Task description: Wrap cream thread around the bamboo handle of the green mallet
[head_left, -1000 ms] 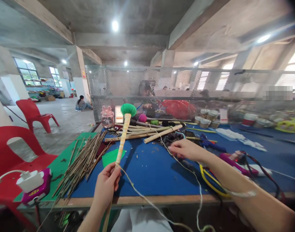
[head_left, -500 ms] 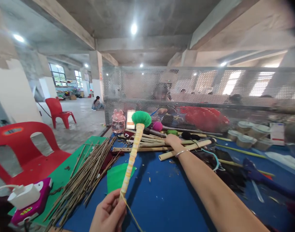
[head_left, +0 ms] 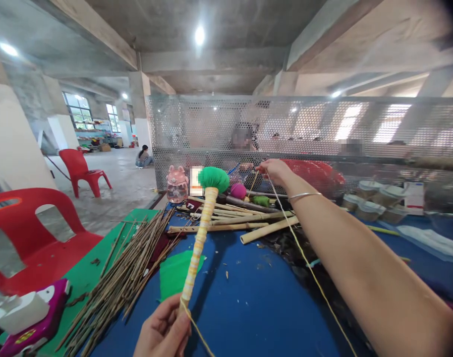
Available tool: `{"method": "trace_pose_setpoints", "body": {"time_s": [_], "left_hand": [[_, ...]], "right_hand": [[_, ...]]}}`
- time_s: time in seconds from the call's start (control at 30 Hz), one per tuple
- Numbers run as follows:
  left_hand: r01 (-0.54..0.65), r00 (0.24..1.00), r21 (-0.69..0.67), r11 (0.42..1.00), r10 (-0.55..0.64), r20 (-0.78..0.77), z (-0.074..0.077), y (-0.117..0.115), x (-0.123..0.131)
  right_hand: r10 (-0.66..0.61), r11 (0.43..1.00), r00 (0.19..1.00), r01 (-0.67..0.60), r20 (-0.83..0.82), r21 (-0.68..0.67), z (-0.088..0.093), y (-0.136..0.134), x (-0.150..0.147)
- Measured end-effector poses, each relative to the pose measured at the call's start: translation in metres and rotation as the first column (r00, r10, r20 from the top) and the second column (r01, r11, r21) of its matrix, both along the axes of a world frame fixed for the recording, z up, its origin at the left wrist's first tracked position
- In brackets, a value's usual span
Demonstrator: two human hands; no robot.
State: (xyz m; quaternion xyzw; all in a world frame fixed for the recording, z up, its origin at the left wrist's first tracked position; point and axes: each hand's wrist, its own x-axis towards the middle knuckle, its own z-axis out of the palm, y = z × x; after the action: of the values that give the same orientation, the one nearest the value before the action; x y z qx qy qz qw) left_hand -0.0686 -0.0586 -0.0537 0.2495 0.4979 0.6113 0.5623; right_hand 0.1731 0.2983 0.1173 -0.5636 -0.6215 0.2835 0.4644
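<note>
My left hand (head_left: 165, 327) is closed round the lower end of a stick wrapped in yellow and white yarn (head_left: 199, 243). A bulging green cloth head (head_left: 214, 179) tops the stick, which stands tilted a little to the right. From the grip, a loose strand of yellow yarn trails down out of view. My right hand (head_left: 274, 171) is raised over the back of the table, fingers pinched on a strand of pale yellow yarn (head_left: 303, 250). That strand runs down past my forearm to the bottom edge; another short length hangs beyond the fingers.
A bundle of thin sticks (head_left: 118, 282) lies left on green cloth. Bamboo pieces (head_left: 267, 230) and a magenta yarn ball (head_left: 238, 191) lie at the back, before a perforated metal screen (head_left: 197, 124). A power strip (head_left: 36, 322) is at lower left, lidded tubs (head_left: 371, 210) at right.
My right hand has risen from the bamboo pieces and now holds a yarn strand up. The left hand keeps its hold on the wrapped stick. The view has shifted slightly.
</note>
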Motion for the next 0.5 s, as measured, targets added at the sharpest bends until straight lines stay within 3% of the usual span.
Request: {"method": "trace_pose_setpoints", "body": {"time_s": [0.13, 0.23, 0.4, 0.5], "left_hand": [[-0.011, 0.999, 0.026, 1.000, 0.012, -0.030, 0.001, -0.001, 0.002], [-0.025, 0.998, 0.034, 0.999, 0.027, -0.053, 0.001, -0.001, 0.004], [-0.037, 0.993, 0.099, 0.994, 0.048, -0.112, -0.001, 0.000, 0.005], [0.020, 0.990, 0.131, 0.991, -0.001, -0.143, -0.002, 0.001, 0.002]], "right_hand": [[0.078, 0.978, 0.994, -0.062, -0.072, 0.200, 0.043, -0.029, -0.011], [0.171, 0.911, 0.982, -0.126, -0.082, 0.393, 0.074, -0.067, -0.021], [0.314, 0.808, 0.947, -0.231, -0.064, 0.542, 0.115, -0.153, -0.026], [0.375, 0.745, 0.927, -0.281, -0.031, 0.604, 0.127, -0.212, -0.022]]}}
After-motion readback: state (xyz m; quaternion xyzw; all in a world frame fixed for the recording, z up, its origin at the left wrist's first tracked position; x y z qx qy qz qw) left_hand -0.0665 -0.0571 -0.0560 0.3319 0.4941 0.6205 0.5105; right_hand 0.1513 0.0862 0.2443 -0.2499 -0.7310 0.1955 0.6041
